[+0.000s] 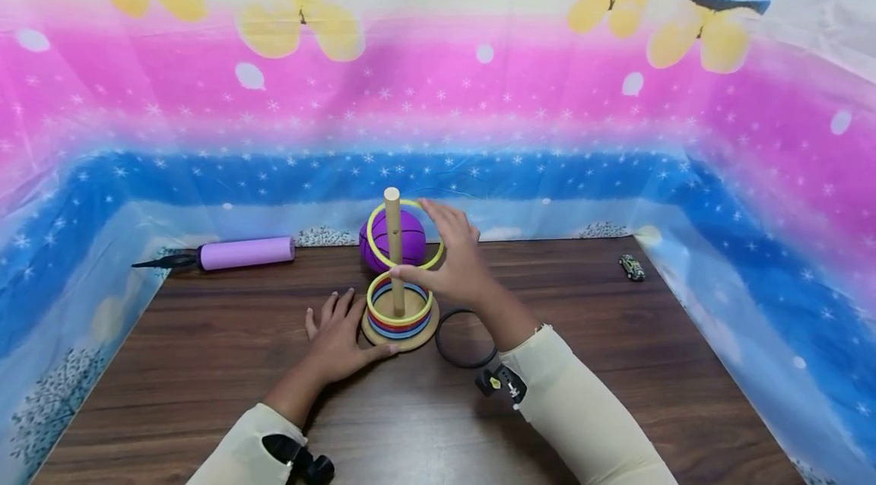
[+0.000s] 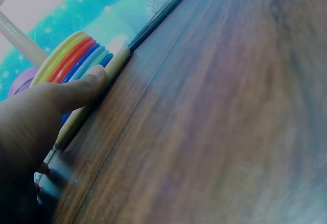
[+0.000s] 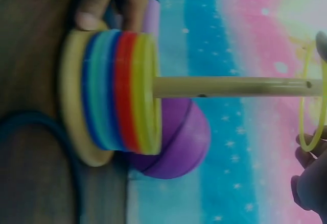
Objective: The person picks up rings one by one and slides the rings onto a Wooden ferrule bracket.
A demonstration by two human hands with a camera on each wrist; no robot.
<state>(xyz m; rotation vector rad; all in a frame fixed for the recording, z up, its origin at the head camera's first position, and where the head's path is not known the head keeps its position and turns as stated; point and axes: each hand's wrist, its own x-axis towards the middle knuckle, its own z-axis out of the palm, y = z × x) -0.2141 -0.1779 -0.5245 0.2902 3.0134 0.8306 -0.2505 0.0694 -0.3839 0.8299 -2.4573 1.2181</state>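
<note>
Two hands work at our wooden peg [image 1: 393,242]: our right hand [image 1: 455,261] pinches a yellow ring [image 1: 404,234] around its top. Our left hand [image 1: 340,338] lies released, fingers flat on the bench [image 1: 205,363], thumb touching the peg's round base [image 1: 411,340].

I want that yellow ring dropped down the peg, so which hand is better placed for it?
Right. The right hand holds the yellow ring already round the wooden peg, while the left hand presses beside the base, likely steadying it.
</note>
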